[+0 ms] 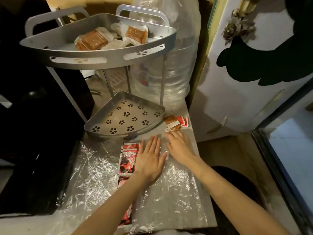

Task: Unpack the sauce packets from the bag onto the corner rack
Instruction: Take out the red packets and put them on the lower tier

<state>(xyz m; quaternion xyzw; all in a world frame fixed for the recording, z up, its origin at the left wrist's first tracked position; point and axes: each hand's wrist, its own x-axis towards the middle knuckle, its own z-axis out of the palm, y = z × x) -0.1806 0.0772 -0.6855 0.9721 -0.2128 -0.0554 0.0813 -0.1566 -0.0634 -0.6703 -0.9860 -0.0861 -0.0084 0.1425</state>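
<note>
A silver two-tier corner rack stands at the back of the table; its top shelf (94, 61) holds several orange-brown sauce packets (94, 40), and its perforated lower shelf (125, 116) holds nothing. A crumpled clear plastic bag (94, 168) lies flat on the table in front of it. A strip of red packets (127, 162) lies on the bag beside my left hand (149, 160), which rests flat with fingers spread. My right hand (180, 147) lies palm down on the bag, fingers pointing at a small pile of orange and red packets (176, 122) beside the lower shelf.
A big clear water bottle (171, 68) stands behind the rack on the right. A black appliance (33, 106) fills the left side. A white door or panel (254, 73) is at the right, with the table's right edge just past my right hand.
</note>
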